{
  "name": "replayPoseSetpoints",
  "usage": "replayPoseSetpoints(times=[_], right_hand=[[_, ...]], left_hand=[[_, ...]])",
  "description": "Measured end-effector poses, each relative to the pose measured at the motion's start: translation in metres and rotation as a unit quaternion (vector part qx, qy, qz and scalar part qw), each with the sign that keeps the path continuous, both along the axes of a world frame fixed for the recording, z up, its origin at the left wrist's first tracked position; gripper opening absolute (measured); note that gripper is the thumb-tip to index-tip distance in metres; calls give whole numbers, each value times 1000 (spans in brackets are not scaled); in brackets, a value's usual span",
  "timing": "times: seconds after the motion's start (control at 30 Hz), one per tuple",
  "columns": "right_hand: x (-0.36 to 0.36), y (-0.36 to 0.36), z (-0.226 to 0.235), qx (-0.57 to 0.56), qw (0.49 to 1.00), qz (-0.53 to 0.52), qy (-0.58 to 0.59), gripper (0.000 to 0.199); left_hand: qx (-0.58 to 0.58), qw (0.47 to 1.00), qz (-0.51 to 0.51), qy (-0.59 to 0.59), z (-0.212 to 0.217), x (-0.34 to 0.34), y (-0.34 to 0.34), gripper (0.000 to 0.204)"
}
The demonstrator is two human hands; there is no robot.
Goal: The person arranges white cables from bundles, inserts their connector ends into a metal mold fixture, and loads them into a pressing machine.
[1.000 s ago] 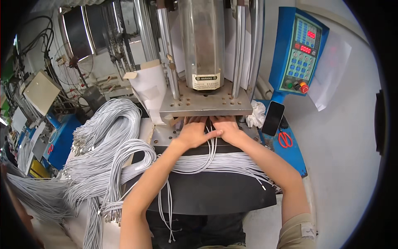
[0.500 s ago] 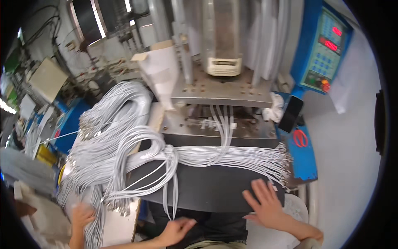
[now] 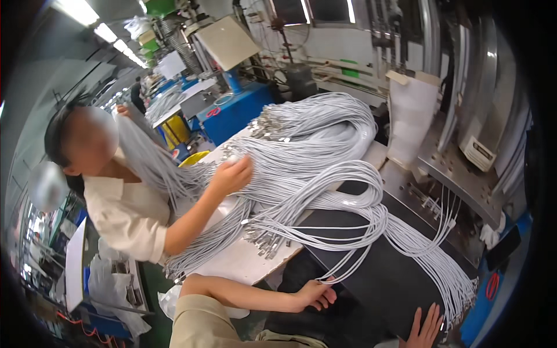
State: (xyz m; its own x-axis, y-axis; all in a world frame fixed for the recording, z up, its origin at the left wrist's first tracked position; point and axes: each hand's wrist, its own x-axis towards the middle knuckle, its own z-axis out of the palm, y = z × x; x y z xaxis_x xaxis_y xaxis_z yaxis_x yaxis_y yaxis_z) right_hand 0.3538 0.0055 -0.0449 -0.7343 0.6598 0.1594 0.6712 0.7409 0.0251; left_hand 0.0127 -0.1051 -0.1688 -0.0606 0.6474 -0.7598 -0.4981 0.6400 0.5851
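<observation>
Seated at a press station, a worker rests the left hand [image 3: 315,294], fingers loosely curled and holding nothing firmly, at the front edge of a black mat [image 3: 371,272]; fingertips sit just beside a loop of white cable [image 3: 348,264]. The right hand [image 3: 426,327], fingers spread flat and empty, lies on the mat's lower corner near the fanned-out cable ends [image 3: 458,290].

Across the desk [image 3: 243,261], a co-worker's hand [image 3: 232,174] presses into the big heap of white cables [image 3: 313,139], w/ another bundle draped over that person's shoulder.

Risk, as judged: loops spilling from heap onto mat lie crossed and layered, so pulling one strand could drag neighbours & knot them. Metal connector tips [image 3: 264,243] hang near the desk edge; a tug from the co-worker's side could send them off. Strands running up into the press plate [image 3: 452,174] look taut-ish; a snag could yank them from their seats.

Materials: cables thin, round, smooth matte-white jacket, limp, w/ small shiny metal plugs. Mat flat, dull black, prob. rubbery. Press plate brushed steel, bolted, hard-edged. Desk top pale, board-like.
</observation>
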Motion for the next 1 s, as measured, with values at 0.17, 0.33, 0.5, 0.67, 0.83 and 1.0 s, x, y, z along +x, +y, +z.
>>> replayPoseSetpoints(times=[0.17,0.33,0.5,0.67,0.83,1.0], right_hand=[[-6,-3,8,-25,999,-12,-24,93],[-3,-4,5,-13,999,-20,-36,97],[-2,-2,1,-16,999,-20,-36,97],[0,-5,15,-70,997,19,17,93],[48,-10,76,-80,982,40,166,106],[66,-10,86,-98,965,79,232,96]], left_hand=[[6,1000,-5,0,2,1,-1,68],[3,1000,-10,-2,3,4,0,72],[5,1000,-10,-14,4,6,0,75],[24,999,-17,-24,11,9,0,74],[116,963,-241,31,19,18,-11,48],[141,935,-326,15,20,34,-6,45]])
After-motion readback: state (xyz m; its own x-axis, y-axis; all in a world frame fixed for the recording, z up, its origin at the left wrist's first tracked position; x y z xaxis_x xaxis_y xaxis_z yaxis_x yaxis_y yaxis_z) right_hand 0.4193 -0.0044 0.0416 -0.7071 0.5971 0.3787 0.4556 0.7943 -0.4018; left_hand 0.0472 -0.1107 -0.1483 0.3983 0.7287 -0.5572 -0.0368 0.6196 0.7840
